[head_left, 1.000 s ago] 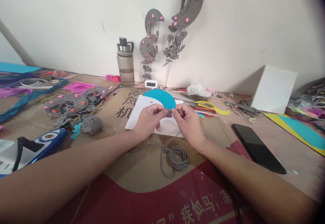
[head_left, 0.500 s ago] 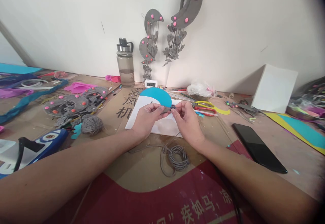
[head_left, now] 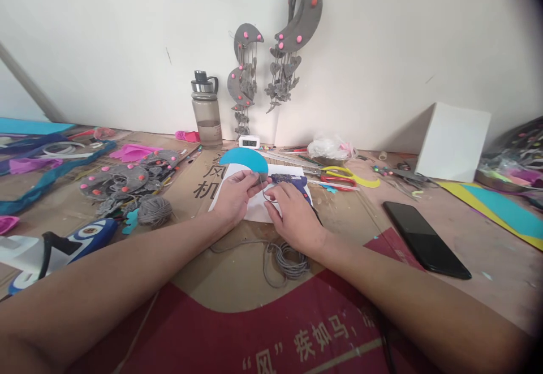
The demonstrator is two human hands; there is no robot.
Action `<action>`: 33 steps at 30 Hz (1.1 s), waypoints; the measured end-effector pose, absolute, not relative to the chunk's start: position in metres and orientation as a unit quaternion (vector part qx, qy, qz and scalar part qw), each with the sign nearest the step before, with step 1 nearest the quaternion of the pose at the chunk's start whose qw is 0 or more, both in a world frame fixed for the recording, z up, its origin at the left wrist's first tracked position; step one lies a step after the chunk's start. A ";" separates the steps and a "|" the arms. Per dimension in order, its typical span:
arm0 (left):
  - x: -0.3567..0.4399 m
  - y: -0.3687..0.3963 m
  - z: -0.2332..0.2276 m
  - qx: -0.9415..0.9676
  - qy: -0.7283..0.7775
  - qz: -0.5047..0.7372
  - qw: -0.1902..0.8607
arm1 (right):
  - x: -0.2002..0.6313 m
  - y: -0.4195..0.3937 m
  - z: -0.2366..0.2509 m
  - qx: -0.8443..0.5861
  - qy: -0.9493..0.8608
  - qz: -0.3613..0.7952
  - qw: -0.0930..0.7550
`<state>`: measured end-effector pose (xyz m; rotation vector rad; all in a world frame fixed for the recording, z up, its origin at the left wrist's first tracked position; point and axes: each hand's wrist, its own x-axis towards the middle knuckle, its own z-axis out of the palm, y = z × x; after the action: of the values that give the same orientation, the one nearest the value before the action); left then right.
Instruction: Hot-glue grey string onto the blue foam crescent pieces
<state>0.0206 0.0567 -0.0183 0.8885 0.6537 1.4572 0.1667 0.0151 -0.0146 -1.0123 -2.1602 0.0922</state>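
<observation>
Over a white sheet of paper (head_left: pixel 254 211), my left hand (head_left: pixel 235 193) is closed, its thumb and fingers pinching the right end of a curved blue card (head_left: pixel 244 159). That end looks grey, as if covered with yarn; the fingers hide part of it. A strand of grey yarn (head_left: pixel 262 187) runs from there toward my right hand (head_left: pixel 292 210), whose bent fingers close on it. Just beyond the right hand, a dark blue glue gun (head_left: pixel 292 180) lies on the paper. A loose coil of the same yarn (head_left: pixel 292 262) sits on the cardboard below my hands.
Scissors (head_left: pixel 339 176) and a ruler lie behind on the right, a black phone (head_left: pixel 426 239) nearer. Left are a yarn ball (head_left: pixel 155 210), grey wrapped shapes (head_left: pixel 123 179) and a blue-white tool (head_left: pixel 80 244). A bottle (head_left: pixel 206 116) and small clock (head_left: pixel 249 142) stand by the wall.
The view has shifted slightly. My right hand has moved down and away from my left fingertips, uncovering the glue gun and drawing the yarn strand down. My left hand keeps its pinch.
</observation>
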 end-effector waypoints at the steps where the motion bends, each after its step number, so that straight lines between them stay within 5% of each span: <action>1: 0.020 0.057 -0.019 0.384 0.288 0.632 0.609 | 0.166 0.014 -0.015 -0.393 -0.830 0.043 0.394; 7: 0.018 0.060 -0.019 0.379 0.312 0.638 0.593 | 0.169 0.023 -0.015 -0.438 -0.637 0.214 0.597; 19: 0.017 0.057 -0.018 0.403 0.323 0.615 0.595 | 0.170 0.014 -0.012 -0.361 -0.731 0.226 0.533; 33: 0.017 0.058 -0.018 0.394 0.333 0.607 0.604 | 0.171 0.023 -0.019 -0.378 -0.663 0.367 0.532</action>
<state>0.0175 0.0581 -0.0184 0.9119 0.7697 1.4052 0.1707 0.0225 -0.0192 -0.9022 -1.5818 0.8754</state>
